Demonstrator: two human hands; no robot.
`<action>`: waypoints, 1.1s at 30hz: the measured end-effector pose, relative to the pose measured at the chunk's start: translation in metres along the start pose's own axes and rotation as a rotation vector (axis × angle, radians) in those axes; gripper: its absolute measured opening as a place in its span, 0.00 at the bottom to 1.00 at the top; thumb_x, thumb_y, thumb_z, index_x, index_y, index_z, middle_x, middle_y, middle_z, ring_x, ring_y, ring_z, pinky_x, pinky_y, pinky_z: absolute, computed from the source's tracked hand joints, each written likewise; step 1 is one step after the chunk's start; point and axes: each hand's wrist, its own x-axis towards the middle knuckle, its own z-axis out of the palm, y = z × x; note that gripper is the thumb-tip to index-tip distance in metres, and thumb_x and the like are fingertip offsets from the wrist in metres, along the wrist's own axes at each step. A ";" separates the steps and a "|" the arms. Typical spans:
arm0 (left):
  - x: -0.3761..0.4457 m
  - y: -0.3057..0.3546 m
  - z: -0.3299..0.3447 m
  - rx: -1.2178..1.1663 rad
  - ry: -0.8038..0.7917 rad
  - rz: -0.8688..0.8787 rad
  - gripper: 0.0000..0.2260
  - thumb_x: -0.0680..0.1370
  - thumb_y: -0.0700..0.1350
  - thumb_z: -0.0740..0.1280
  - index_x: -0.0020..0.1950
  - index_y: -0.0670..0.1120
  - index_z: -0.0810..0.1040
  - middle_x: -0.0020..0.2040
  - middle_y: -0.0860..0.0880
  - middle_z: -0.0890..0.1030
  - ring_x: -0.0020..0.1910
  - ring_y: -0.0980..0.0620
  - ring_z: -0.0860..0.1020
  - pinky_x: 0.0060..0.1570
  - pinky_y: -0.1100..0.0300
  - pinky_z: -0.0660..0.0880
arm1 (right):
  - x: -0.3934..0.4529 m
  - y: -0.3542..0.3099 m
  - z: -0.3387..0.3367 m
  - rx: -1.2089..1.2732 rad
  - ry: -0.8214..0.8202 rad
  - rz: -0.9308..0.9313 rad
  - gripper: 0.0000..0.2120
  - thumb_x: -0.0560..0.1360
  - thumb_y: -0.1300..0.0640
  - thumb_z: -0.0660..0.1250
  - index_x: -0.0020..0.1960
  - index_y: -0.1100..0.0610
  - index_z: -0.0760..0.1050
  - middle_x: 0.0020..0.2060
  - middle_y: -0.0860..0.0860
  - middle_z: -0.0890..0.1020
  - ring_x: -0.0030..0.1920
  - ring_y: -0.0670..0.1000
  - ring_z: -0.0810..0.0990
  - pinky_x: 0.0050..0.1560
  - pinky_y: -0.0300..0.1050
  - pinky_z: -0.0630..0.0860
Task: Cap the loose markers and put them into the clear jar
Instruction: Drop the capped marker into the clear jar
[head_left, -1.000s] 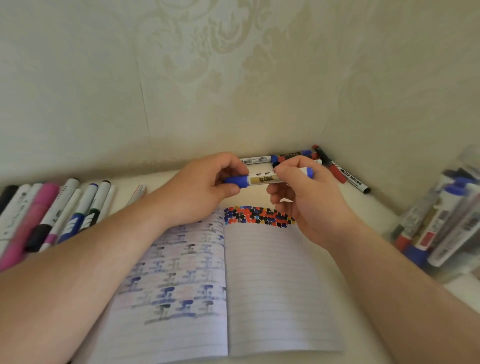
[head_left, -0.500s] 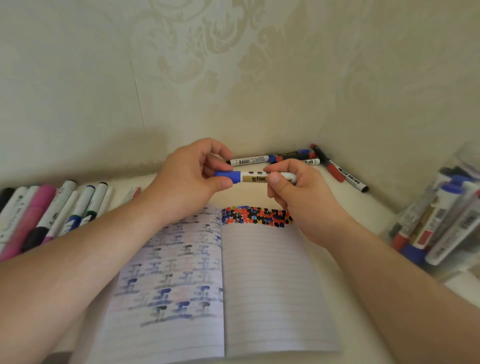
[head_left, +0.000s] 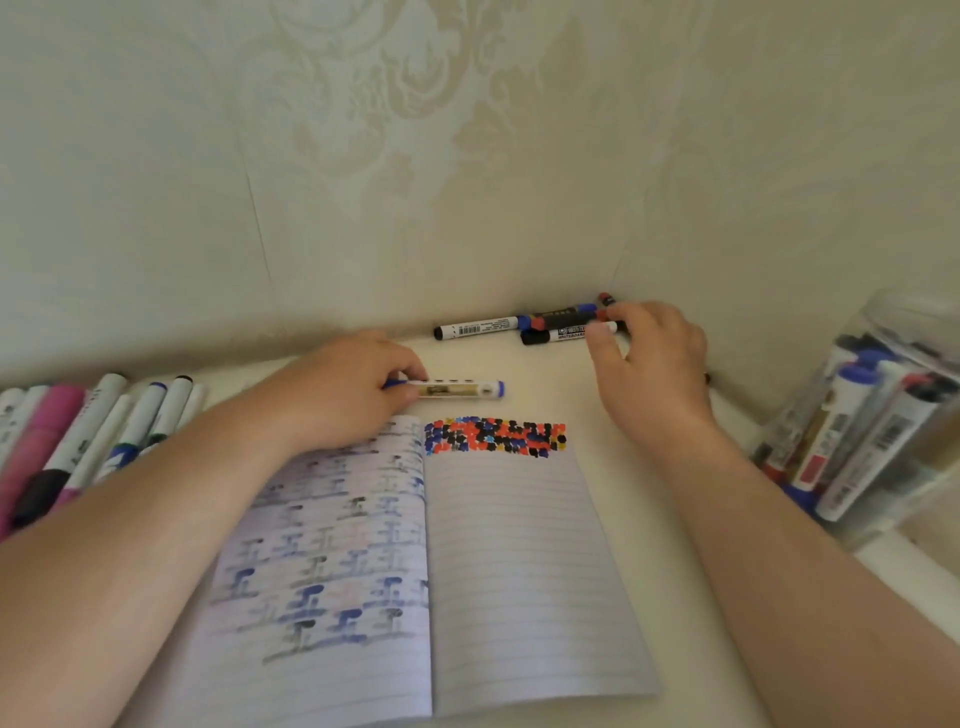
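notebook: an open lined notebook (head_left: 467, 571) is lying nearest on the table (head_left: 675, 597), both forearms crossing over it.
left hand: the left hand (head_left: 337, 395) is lying palm down past the page top, fingers curling round the capped end of a blue marker (head_left: 457, 389) lying flat on the table.
right hand: the right hand (head_left: 649, 364) is reaching toward the far corner, fingertips pinching a black-capped marker (head_left: 561, 333) in the marker pile (head_left: 524, 325) by the wall.
clear jar: the clear jar (head_left: 878, 415) is sitting far right, holding markers.
side row: more markers (head_left: 78, 441) are lying at far left.
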 end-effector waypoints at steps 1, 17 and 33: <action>0.000 -0.006 -0.003 0.036 -0.005 -0.023 0.09 0.82 0.52 0.67 0.61 0.59 0.82 0.50 0.57 0.75 0.53 0.53 0.77 0.55 0.56 0.72 | 0.002 0.007 0.001 -0.114 -0.059 0.069 0.22 0.80 0.45 0.60 0.72 0.49 0.74 0.72 0.53 0.72 0.72 0.61 0.65 0.71 0.54 0.64; -0.024 -0.036 -0.066 0.160 -0.278 -0.318 0.17 0.70 0.43 0.72 0.54 0.57 0.72 0.45 0.48 0.80 0.42 0.48 0.79 0.38 0.55 0.71 | 0.003 0.017 -0.006 -0.374 -0.333 0.332 0.21 0.76 0.42 0.54 0.63 0.44 0.78 0.73 0.49 0.69 0.74 0.62 0.62 0.72 0.65 0.61; -0.016 -0.040 -0.048 0.298 -0.193 -0.294 0.18 0.74 0.38 0.61 0.44 0.65 0.74 0.51 0.54 0.66 0.57 0.47 0.70 0.59 0.53 0.74 | 0.001 0.014 -0.005 -0.299 -0.156 0.255 0.19 0.79 0.48 0.63 0.70 0.44 0.77 0.71 0.51 0.73 0.71 0.62 0.66 0.67 0.57 0.68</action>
